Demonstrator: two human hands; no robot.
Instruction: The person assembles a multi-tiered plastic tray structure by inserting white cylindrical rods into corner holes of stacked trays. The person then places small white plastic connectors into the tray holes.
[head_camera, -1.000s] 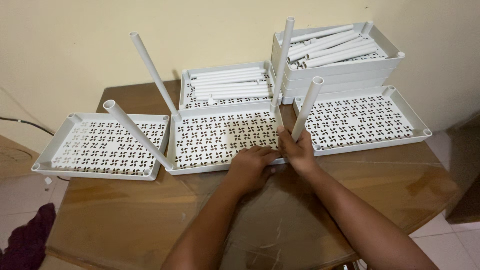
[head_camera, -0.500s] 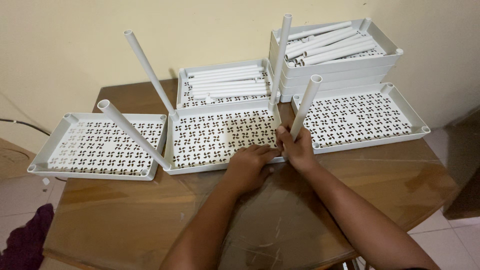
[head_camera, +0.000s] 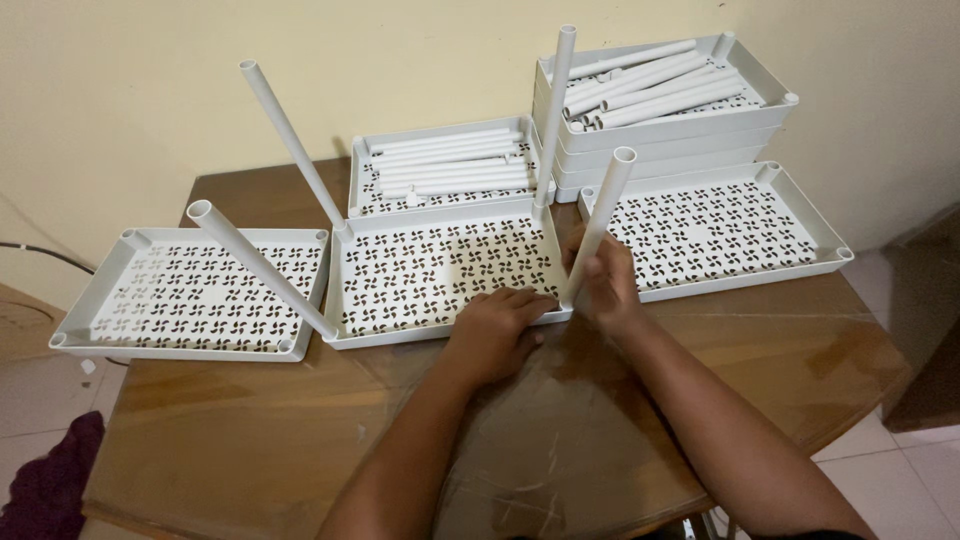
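Wooden table (head_camera: 250, 440): four poles on middle tray (head_camera: 440, 270); right hand (head_camera: 605, 285) grips one pole (head_camera: 598, 225), left hand (head_camera: 495, 330) rests flat.

Near-right tube (head_camera: 597, 225) perhaps more upright

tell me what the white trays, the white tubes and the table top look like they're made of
Middle tray: likely moulded plastic, matte white, with cut-through pinwheel holes and round corner sockets. Tube gripped by the right hand: probably the same plastic, smooth, hollow at its open end. Table: looks like brown wood with grain, under a glossy, scuffed coat.
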